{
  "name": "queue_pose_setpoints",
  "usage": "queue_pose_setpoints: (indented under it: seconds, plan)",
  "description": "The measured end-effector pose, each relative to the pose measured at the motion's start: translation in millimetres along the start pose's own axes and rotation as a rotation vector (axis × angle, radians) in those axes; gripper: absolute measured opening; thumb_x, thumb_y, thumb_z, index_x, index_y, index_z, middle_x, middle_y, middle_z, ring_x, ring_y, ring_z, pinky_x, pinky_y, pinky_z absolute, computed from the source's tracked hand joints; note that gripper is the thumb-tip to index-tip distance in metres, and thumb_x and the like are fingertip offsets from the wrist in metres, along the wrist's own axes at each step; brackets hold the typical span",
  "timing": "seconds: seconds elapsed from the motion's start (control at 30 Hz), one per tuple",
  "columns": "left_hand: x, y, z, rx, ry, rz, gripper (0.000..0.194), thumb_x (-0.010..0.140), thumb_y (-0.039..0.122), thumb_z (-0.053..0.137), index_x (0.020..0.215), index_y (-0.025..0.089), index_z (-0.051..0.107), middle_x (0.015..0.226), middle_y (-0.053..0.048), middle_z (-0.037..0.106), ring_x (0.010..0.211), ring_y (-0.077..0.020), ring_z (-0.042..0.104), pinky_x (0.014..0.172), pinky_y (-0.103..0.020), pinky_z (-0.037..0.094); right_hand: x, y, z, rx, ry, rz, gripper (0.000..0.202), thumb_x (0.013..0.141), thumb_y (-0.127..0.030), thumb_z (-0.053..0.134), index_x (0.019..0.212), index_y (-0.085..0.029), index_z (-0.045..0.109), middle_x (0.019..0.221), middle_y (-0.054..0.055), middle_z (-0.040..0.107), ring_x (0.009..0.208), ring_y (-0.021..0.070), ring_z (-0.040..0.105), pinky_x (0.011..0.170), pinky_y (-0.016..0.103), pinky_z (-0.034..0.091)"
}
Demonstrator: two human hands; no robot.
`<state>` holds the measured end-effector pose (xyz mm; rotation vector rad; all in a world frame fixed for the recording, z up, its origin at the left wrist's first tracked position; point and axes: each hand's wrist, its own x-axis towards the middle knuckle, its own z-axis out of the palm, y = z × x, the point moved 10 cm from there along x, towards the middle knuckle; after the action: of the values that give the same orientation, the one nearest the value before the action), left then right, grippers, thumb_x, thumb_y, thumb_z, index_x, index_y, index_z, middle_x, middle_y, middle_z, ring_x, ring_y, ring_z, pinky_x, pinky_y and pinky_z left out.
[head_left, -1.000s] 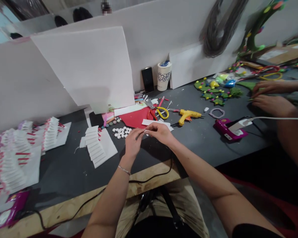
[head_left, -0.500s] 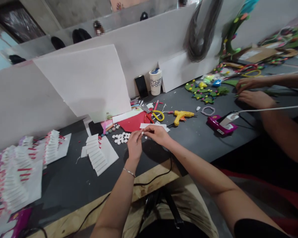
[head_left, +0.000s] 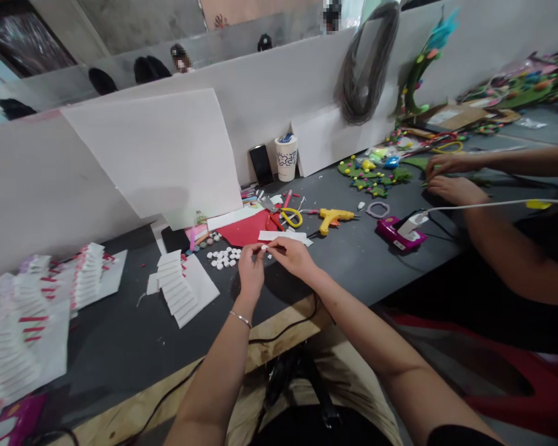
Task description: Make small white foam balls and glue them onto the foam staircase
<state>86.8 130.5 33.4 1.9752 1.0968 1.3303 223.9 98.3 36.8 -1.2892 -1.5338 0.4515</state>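
In the head view my left hand (head_left: 251,267) and my right hand (head_left: 294,255) meet over the dark table, fingertips pinched together. Between them is a small white round piece (head_left: 264,248), mostly covered by the fingers. Just left of my left hand lie several similar white round pieces (head_left: 221,258) in a loose cluster. Beyond my fingers is a white strip (head_left: 283,237), beside a red sheet (head_left: 245,229). Further left, narrow white folded pieces (head_left: 179,294) overlap in a row on a white card (head_left: 201,280).
A yellow glue gun (head_left: 335,218), yellow-handled scissors (head_left: 291,215) and a purple power strip (head_left: 400,234) lie to the right. A paper cup (head_left: 286,162) and phone (head_left: 261,165) stand behind. A co-worker's hands (head_left: 453,179) work at far right. More white pieces (head_left: 23,322) lie far left.
The view has shifted slightly to the right. My hands stay together, and the small white piece between my fingertips shows more plainly.
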Motion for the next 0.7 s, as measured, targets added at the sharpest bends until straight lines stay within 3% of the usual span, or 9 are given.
queue_pose_setpoints:
  seconds: [0.23,0.33,0.43,0.6,0.7]
  plan:
    - [0,-7,-1.5,-0.023,-0.002,-0.028,0.012,0.084,0.029,0.068,0.085,0.018,0.066,0.083,-0.003,0.066,0.079,-0.0166,0.062,0.075,-0.029,0.05,-5,-5,1,-0.052,0.037,-0.142,0.015,0.09,-0.022,0.056,0.089,-0.019,0.07,0.081,0.006,0.071,0.071,0.0167,0.063,0.067,0.027,0.048]
    - [-1,-8,2.5,-0.04,-0.045,-0.036,0.017,0.085,0.032,0.068,0.096,0.02,0.07,0.088,-0.004,0.069,0.081,-0.017,0.064,0.078,-0.031,0.051,-5,-2,0,-0.041,0.017,-0.142,0.015,0.09,-0.022,0.056,0.088,-0.02,0.07,0.081,0.006,0.072,0.072,0.0168,0.064,0.068,0.028,0.049]
    - [-2,-5,7.1,-0.062,-0.081,-0.026,0.021,0.088,0.035,0.065,0.103,0.022,0.072,0.091,-0.005,0.071,0.08,-0.0166,0.065,0.079,-0.031,0.052,-4,3,0,0.02,0.012,-0.095,0.015,0.09,-0.024,0.057,0.087,-0.02,0.071,0.083,0.005,0.073,0.073,0.0167,0.065,0.069,0.028,0.05]
    - [-3,-6,6.8,-0.162,-0.04,-0.096,0.023,0.088,0.04,0.063,0.096,0.021,0.074,0.084,-0.003,0.072,0.068,-0.0145,0.063,0.071,-0.029,0.052,-4,18,-2,0.172,0.062,0.075,0.013,0.086,-0.03,0.063,0.085,-0.019,0.07,0.077,0.002,0.073,0.067,0.015,0.065,0.064,0.025,0.049]
    - [-3,-10,6.8,-0.201,-0.029,-0.143,0.023,0.085,0.04,0.066,0.093,0.02,0.074,0.082,-0.003,0.071,0.069,-0.0147,0.063,0.071,-0.029,0.052,-6,19,-1,0.206,0.061,0.083,0.014,0.085,-0.032,0.064,0.084,-0.019,0.07,0.075,0.002,0.073,0.065,0.0146,0.064,0.063,0.025,0.049]
